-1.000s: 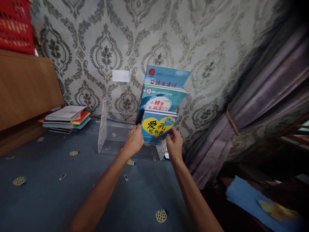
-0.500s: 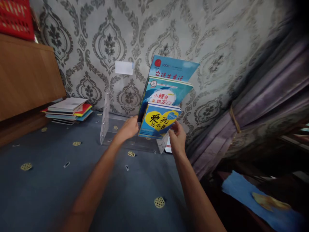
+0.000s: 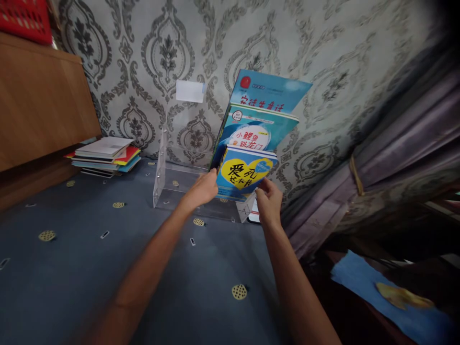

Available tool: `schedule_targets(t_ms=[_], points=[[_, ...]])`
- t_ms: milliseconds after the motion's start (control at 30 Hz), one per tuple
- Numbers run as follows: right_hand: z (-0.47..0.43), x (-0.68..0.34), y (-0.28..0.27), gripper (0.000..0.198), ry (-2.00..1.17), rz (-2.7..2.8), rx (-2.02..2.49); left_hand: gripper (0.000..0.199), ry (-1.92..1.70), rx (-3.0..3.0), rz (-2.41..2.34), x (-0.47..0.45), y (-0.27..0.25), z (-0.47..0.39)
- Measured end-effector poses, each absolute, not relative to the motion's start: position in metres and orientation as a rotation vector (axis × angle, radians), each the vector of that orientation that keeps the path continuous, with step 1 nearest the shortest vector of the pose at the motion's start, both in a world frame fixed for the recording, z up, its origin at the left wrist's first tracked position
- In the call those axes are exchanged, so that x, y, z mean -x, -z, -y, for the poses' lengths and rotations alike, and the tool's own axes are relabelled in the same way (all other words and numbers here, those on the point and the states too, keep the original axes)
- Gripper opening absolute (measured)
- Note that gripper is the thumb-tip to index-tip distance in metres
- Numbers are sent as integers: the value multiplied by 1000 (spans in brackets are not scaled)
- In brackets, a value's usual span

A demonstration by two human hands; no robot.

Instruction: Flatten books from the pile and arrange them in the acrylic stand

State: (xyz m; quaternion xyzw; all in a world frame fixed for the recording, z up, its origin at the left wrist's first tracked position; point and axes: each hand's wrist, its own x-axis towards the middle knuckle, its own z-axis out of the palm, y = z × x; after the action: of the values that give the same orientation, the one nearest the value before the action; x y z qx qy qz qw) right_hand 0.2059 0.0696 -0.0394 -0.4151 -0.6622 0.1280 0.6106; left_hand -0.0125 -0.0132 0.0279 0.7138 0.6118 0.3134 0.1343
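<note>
Several children's books stand in a stack, the blue one with a yellow heart (image 3: 242,173) in front, a teal book (image 3: 253,129) behind it, and a taller blue book (image 3: 273,91) at the back. My left hand (image 3: 204,188) is closed on the left edge of the books. On the opposite side my right hand (image 3: 269,199) grips their lower right edge. The stack leans back slightly at the right end of a clear acrylic rack (image 3: 160,175). My hands and the books hide part of the rack's right side.
To the left, a pile of books (image 3: 104,155) lies beside a wooden cabinet (image 3: 43,96) with a red basket (image 3: 25,21) on top. A phone-like object (image 3: 254,213) sits by the rack. A tied curtain (image 3: 323,211) hangs at right, above a blue cloth (image 3: 373,287).
The whole view has shifted a little. Both hands still hold the books, which have moved slightly to the right relative to the rack.
</note>
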Motion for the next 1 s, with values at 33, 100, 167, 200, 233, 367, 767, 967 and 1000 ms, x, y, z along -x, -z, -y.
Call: schedule_targets(t_ms=[33,100,167,200,233,367,767,967,1000], points=[[-69,-206,38,50,-315,1518,963,51,-914,-2066,-1760,9,-27,14],[-66,-205,34,53,-342,1502,963,56,-945,-2057,-1735,4,-25,14],[-64,-203,30,56,-326,1507,953,60,-998,-2049,-1713,0,-23,13],[-62,-203,29,57,-320,1513,949,62,-1027,-2044,-1708,-2,-21,12],[-61,-202,27,58,-320,1519,947,64,-1053,-2039,-1708,-5,-20,12],[-58,-200,25,57,-349,1527,947,69,-1067,-2012,-1720,-9,-18,12],[-54,-199,25,54,-298,1481,1010,73,-1070,-1982,-1691,-9,-15,7],[-55,-200,25,54,-299,1493,1036,72,-1064,-1964,-1690,-10,-20,10],[-55,-200,26,54,-296,1498,1033,72,-1063,-1969,-1695,-9,-20,10]])
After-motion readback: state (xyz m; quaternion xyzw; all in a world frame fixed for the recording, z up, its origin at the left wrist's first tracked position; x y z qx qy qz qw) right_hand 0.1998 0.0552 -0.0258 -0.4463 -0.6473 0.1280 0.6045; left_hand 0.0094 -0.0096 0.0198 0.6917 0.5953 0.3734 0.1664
